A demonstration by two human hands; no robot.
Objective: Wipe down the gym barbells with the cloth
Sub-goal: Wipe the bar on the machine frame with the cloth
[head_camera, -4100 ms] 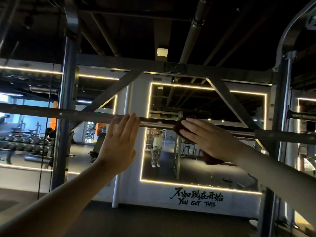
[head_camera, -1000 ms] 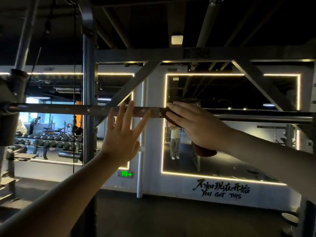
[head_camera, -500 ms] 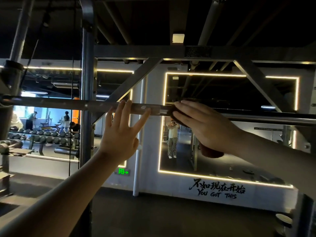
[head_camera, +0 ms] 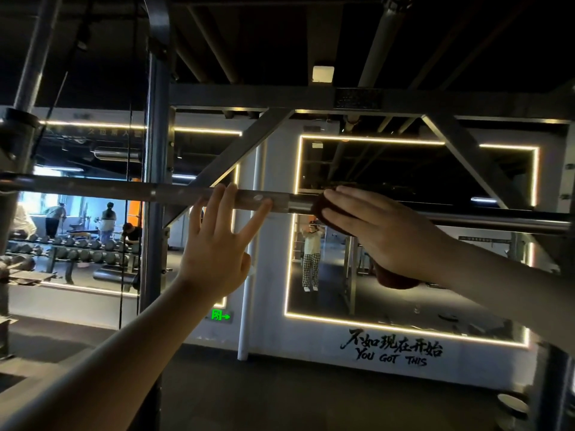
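Note:
A long steel barbell (head_camera: 93, 188) lies level across the rack at head height. My left hand (head_camera: 217, 244) is raised with its fingers straight and spread, and the fingertips touch the bar's thicker grey section. Just to its right, my right hand (head_camera: 389, 231) lies flat over a dark red cloth (head_camera: 393, 279) and presses it onto the bar where the shiny thinner part begins. The cloth wraps the bar under the fingers, and one end hangs below the heel of the hand. The right thumb is hidden.
A dark rack upright (head_camera: 155, 244) stands left of my left hand, with diagonal braces (head_camera: 236, 157) behind the bar. A lit mirror wall (head_camera: 404, 275) lies ahead, and a dumbbell rack (head_camera: 77, 247) with several people stands far left.
Since four seconds ago the view has swung left, bringing the bar's left end into sight. Over the last second both hands keep their places on the bar, with only slight drift.

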